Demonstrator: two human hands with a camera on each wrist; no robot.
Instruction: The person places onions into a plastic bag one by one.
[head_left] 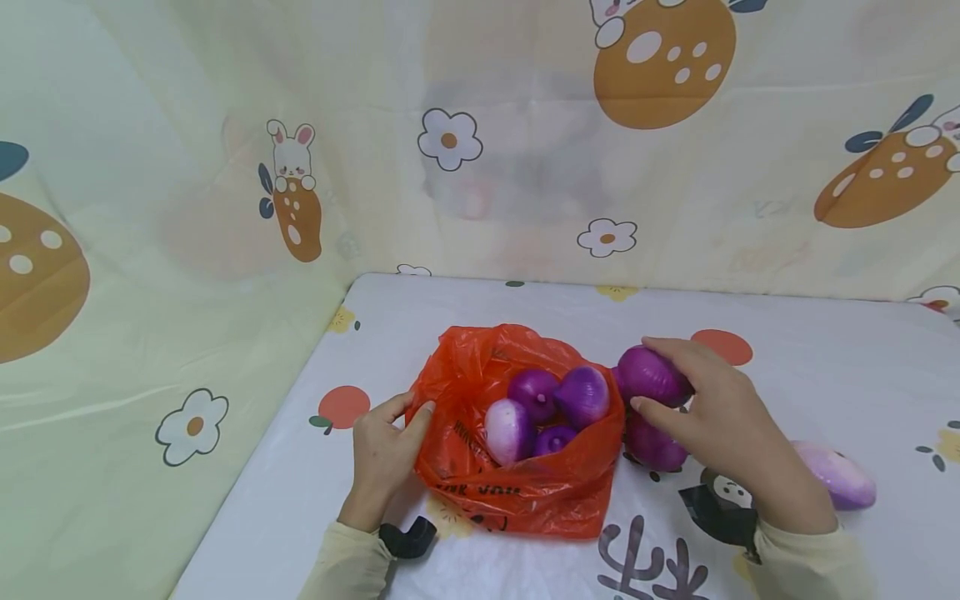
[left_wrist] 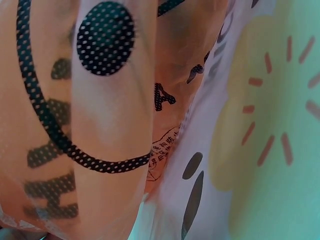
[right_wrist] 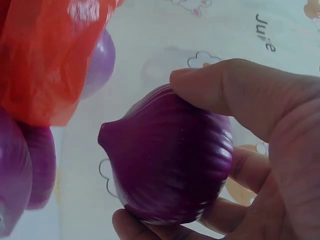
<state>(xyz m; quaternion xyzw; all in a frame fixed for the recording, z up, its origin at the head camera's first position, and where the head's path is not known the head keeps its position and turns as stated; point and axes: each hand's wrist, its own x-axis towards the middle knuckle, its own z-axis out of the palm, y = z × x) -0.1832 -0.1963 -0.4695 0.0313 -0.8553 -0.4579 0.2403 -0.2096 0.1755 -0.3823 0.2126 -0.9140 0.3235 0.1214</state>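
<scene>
Purple onion (head_left: pixel 654 377), held up in the right-hand grip (head_left: pixel 720 408), sat just beside the right side of the red bag (head_left: pixel 517 504) in the head view. Thumb and fingers were curled round it. Just below it in the picture, another onion (head_left: pixel 655 444) lay on the tabletop (head_left: pixel 787 387), near the bag. Four onions (head_left: pixel 534 395) showed in the bag's open mouth — one of them mostly white. The left-hand grip (head_left: pixel 386 446) pinched the bag's left edge, thumb in front. A pale onion (head_left: pixel 836 477) lay well apart, past the right forearm.

From the left wrist, bag plastic with black lettering and a big black dot filled most of the picture, beside printed yellow flower; I couldn't tell the grip's state from there.

From the right wrist, the held onion's stem end pointed towards the bag — apart from it — with the thumb on top and fingers underneath. Further purple onions showed at the left edge.
</scene>
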